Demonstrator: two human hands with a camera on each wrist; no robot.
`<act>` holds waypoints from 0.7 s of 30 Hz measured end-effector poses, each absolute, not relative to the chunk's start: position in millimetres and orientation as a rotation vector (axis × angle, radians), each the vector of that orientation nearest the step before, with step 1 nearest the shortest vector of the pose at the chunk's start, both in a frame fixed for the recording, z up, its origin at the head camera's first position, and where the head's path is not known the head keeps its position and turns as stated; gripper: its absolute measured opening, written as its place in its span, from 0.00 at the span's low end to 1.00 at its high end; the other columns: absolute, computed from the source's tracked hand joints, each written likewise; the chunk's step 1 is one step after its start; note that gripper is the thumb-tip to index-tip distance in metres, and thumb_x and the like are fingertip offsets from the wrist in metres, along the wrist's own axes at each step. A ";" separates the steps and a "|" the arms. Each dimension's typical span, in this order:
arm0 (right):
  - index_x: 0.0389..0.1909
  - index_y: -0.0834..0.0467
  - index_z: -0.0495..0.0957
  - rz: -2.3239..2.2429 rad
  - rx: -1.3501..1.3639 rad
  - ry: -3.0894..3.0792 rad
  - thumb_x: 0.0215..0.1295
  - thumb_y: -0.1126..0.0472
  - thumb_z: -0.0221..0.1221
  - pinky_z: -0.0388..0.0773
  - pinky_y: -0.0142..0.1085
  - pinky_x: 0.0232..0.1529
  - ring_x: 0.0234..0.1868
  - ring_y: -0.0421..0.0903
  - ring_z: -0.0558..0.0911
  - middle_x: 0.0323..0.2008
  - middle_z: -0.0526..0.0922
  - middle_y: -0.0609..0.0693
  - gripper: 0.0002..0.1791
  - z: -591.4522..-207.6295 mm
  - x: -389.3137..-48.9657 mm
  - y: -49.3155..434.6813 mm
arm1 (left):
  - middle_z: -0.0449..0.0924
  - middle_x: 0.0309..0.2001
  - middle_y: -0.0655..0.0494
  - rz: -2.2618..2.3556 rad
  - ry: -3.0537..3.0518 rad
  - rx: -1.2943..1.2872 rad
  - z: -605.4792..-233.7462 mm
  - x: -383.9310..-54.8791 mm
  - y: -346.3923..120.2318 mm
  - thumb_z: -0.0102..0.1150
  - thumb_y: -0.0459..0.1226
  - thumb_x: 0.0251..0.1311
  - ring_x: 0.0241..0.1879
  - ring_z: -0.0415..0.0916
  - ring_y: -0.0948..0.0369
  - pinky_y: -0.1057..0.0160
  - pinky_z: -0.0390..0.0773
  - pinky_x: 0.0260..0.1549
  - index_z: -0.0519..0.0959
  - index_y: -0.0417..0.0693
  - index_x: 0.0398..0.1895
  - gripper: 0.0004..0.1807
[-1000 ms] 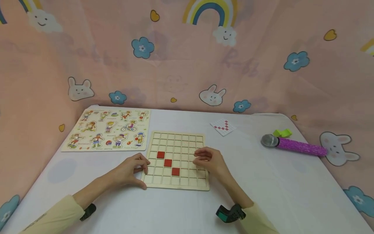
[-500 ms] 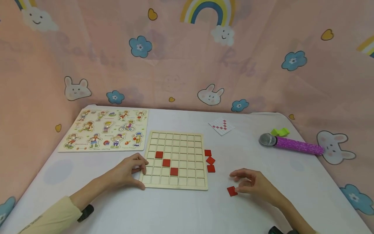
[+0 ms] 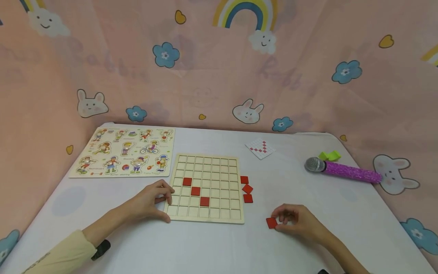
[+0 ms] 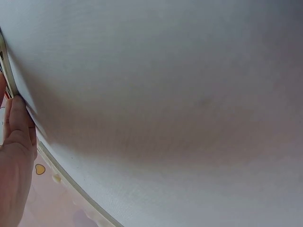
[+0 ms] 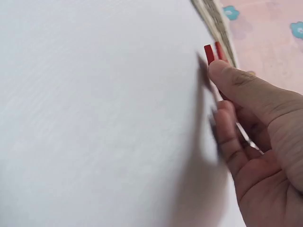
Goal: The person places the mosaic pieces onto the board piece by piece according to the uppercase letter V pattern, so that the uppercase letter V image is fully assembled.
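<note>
1. The left hand rests against the grid board at its left edge, thumb spread from fingers, probably steadying it.
2. The right hand narrowly pinches a red tile, right of the board; an edge hold seems to suit something so thin.
3. Three loose tiles lie just beside the board, seemingly for easy reach.

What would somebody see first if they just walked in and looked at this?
Probably the purple microphone, shiny and bright at the right side of the white table. Next might be the three red squares running slantwise across the pale grid board in the middle, with the right hand at another red square off to the board's right. Behind it all, a rainbow decorates the pink cloth.
</note>
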State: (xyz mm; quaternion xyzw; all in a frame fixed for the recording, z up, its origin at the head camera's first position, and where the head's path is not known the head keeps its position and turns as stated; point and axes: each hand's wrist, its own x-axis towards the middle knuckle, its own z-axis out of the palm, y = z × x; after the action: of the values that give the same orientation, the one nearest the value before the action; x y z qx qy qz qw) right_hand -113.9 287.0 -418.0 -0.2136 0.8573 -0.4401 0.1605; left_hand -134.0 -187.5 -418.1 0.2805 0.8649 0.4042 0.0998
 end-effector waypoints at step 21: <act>0.47 0.64 0.81 -1.465 -0.126 2.688 0.54 0.66 0.69 0.84 0.27 0.37 0.36 0.47 0.83 0.42 0.84 0.57 0.18 -389.6 -163.9 181.0 | 0.72 0.47 0.58 1.105 2.621 0.797 -418.2 -135.8 -186.5 0.80 0.48 0.32 0.55 0.71 0.52 0.56 0.74 0.59 0.75 0.55 0.25 0.21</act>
State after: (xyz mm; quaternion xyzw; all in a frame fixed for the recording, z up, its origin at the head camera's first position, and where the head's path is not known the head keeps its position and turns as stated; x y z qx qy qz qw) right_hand -163.9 181.0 -389.6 -0.0411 0.8767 -0.4777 0.0388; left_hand -135.8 -186.5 -418.2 0.2684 0.8834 0.3725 0.0935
